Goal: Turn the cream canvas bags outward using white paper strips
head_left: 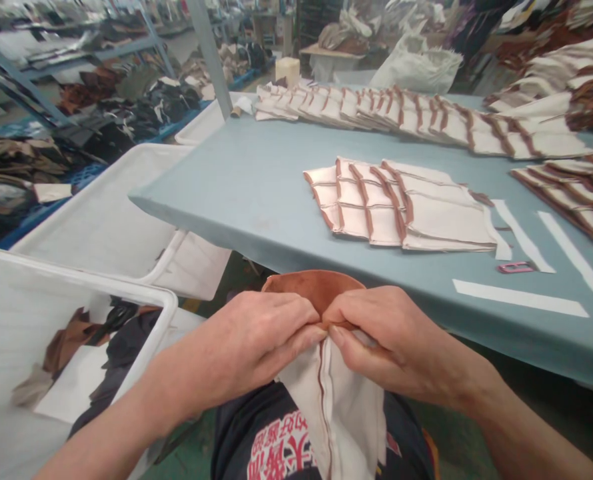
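Note:
Both my hands pinch one sewn fabric piece (pixel 339 407) in front of my chest. It is cream cloth with a brown seam down its middle and a rust-brown band (pixel 312 285) folded over the top. My left hand (pixel 249 343) grips the left of the seam, fingers closed. My right hand (pixel 384 340) grips the right of it, thumb pressed to the cloth. The two thumbs meet at the brown band. On the blue-grey table (pixel 246 193) beyond lies a fanned stack of similar cream-and-brown pieces (pixel 401 207).
A long row of overlapped pieces (pixel 416 120) runs along the table's far side, with more at the right (pixel 571 193). White strips (pixel 519 298) and a small pink clip (pixel 515 268) lie near the front edge. White bins (pixel 101 220) stand at left, one holding scraps (pixel 91 347).

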{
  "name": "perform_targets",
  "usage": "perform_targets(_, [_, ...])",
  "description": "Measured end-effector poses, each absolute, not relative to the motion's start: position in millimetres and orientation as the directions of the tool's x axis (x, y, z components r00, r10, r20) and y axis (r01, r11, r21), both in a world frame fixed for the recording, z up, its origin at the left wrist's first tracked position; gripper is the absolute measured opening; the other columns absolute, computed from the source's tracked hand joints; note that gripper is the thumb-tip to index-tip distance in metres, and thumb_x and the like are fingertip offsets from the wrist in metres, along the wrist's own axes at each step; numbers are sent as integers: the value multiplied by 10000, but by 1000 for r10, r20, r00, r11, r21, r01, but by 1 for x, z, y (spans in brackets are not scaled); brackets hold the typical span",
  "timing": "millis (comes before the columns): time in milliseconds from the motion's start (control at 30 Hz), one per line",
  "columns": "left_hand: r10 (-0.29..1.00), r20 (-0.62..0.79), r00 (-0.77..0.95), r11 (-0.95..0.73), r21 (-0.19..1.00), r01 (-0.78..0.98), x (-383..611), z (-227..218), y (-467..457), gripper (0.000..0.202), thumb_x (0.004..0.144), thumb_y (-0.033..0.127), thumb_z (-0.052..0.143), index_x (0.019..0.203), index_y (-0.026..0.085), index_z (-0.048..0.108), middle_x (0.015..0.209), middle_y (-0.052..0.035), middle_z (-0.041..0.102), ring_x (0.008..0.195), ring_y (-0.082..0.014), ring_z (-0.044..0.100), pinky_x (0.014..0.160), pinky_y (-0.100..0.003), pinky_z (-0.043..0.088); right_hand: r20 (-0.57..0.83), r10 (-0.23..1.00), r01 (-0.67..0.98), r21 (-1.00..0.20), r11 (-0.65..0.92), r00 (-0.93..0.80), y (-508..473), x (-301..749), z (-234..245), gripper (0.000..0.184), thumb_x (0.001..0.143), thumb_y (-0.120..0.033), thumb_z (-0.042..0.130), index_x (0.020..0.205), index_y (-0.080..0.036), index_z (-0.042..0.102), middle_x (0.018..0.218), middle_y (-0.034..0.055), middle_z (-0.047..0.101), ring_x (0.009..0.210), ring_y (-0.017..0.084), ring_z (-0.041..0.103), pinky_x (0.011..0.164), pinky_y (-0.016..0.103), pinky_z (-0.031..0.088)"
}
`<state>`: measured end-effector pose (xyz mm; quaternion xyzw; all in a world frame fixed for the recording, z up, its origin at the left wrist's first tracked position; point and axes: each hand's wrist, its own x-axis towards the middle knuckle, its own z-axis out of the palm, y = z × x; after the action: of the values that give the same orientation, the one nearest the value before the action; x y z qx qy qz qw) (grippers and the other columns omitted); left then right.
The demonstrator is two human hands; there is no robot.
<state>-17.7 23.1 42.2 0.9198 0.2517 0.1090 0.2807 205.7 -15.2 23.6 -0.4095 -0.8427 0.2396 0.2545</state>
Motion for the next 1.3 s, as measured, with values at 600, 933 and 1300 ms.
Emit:
perform_targets(600, [797,-85,599,360,862,-357,7,-22,-7,536,815,596,762,655,177,469,584,55,414,493,-59,307,471,-194,258,67,845,56,-992,114,-531,-8,195,8,353,980,-401,561,706,-184,508,606,-67,392,528,75,319,479,216,259])
perform_targets(933, [768,-43,639,116,991,-72,-5,-5,8,612,934,701,561,647,162,520,588,40,413,516,-80,318,478,-227,246,70,843,164,-969,184,-534,-10,199,15,249,941,-217,517,695,-192,494,604,-77,383,528,70,323,481,203,266])
perform_targets(1300, [581,194,791,-739,532,412,-20,55,6,325,1006,180,515,690,189,438,616,70,448,564,-86,418,575,-261,285,158,791,370,-818,440,-591,1,220,27,168,908,-257,544,780,-172,612,704,-25,593,627,105,491,630,238,348])
